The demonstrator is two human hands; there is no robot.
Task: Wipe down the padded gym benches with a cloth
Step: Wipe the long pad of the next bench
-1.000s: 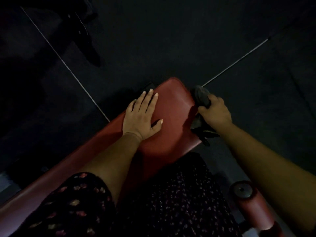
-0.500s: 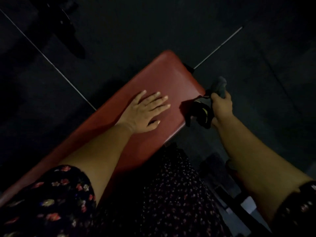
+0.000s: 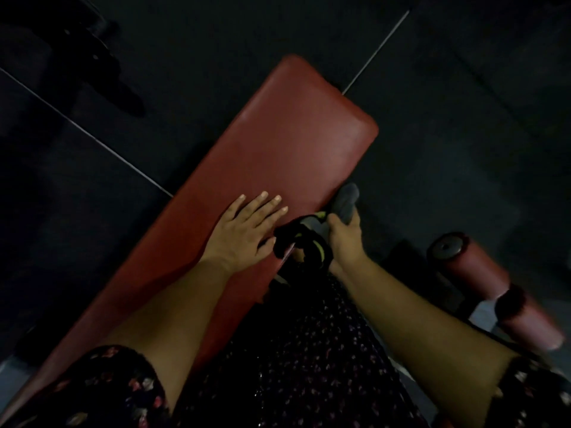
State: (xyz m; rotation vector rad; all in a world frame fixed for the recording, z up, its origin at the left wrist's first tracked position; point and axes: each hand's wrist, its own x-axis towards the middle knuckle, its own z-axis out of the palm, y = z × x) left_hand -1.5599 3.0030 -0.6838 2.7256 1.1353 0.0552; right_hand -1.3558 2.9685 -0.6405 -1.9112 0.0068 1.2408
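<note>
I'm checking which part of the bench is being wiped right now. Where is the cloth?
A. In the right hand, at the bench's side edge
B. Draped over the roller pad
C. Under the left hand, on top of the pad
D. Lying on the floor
A: the right hand grips the cloth at the side edge of the bench, while the left hand lies flat on top, holding nothing.

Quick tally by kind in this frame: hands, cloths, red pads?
hands: 2, left hand flat on the bench pad, right hand gripping the cloth
cloth: 1
bench pad: 1
roller pad: 1
total: 5
</note>
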